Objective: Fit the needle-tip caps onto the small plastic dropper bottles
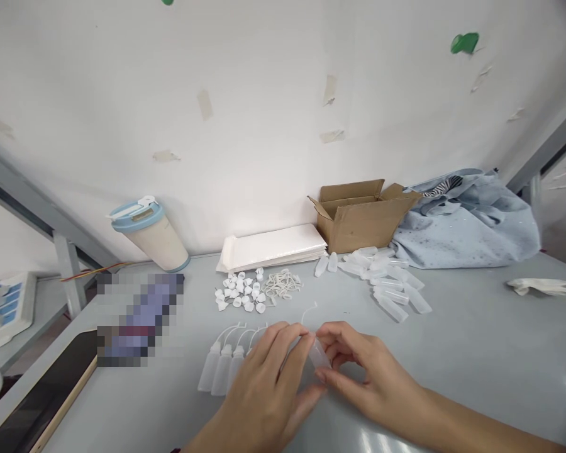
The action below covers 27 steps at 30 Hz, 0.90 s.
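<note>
Between my two hands is a small translucent plastic bottle (319,356), tilted, with a thin white strap (306,309) curving up from its top. My right hand (372,371) is closed round the bottle's side with thumb and fingers. My left hand (268,384) pinches at the bottle's neck, its fingertips partly hiding it. Left of my left hand, several strapped bottles (222,368) lie in a row, partly covered by that hand. Farther back are a pile of white caps (238,290) and a heap of pale strap loops (283,284). Loose bottles without straps (389,302) lie behind my right hand.
At the back stand an open cardboard box (368,220), a stack of white padded envelopes (276,247) and a blue cloth bag (466,226). A tumbler (158,239), a phone (47,390) and a power strip (9,311) are at left. Crumpled tissue (542,287) lies far right.
</note>
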{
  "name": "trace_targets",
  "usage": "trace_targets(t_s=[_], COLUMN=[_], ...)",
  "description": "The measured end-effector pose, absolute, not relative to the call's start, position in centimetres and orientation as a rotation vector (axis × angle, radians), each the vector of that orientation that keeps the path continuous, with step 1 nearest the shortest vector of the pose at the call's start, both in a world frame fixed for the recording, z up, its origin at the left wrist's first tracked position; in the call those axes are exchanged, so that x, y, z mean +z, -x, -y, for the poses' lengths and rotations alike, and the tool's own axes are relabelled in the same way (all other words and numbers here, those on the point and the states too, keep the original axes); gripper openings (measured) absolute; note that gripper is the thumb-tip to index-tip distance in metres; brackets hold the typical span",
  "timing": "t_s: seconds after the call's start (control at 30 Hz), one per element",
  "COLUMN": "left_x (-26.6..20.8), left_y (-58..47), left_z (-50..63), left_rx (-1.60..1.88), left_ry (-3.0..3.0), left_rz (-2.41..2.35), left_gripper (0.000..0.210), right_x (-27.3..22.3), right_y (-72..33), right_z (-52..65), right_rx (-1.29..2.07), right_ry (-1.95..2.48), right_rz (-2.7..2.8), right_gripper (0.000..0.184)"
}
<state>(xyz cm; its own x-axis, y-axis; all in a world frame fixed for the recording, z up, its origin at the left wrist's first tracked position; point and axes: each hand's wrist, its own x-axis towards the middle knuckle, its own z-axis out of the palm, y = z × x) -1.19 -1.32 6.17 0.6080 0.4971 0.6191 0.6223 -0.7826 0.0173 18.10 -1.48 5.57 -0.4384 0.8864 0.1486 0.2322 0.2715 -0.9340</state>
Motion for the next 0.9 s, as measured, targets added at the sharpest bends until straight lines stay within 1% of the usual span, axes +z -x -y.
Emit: trace_targets(t_s=[0.13, 0.3, 0.47, 0.53, 0.63, 0.77, 0.9], left_x=[6.3, 5.8, 5.4, 5.7, 6.6, 8.0, 8.8], left_y=[1.1, 0.8, 0.5, 0.6, 1.4, 2.7, 3.3], left_z=[1.4, 1.5, 1.8, 1.7, 1.5, 0.8, 0.4], left_rx=[-0.899, -0.856, -0.976, -0.952, -0.685, -0.233, -0.031], left_ry=[2.628, 2.619, 2.747, 2.88, 3.084, 3.193, 3.183], left_rz=[0.931, 0.923, 1.029, 1.123, 1.333, 1.664, 1.812], left_gripper=[0.028, 0.033, 0.037, 0.04, 0.04, 0.037, 0.039], right_x=[5.4, 5.1, 5.8, 6.2, 6.6, 6.6, 6.2], right_y=[-18.0, -17.9, -18.1, -18.3, -18.6, -18.8, -18.9], right_z=[1.5, 1.5, 1.4, 1.4, 1.3, 1.3, 1.4], right_rx=[1.224, 1.277, 1.31, 1.263, 1.178, 1.134, 1.116], right_ry=[1.016, 1.041, 1.056, 1.086, 1.16, 1.204, 1.229], right_rz=[1.832, 1.821, 1.853, 1.929, 2.035, 2.102, 2.138], right_gripper=[0.021, 0.026, 0.018, 0.014, 0.011, 0.016, 0.018])
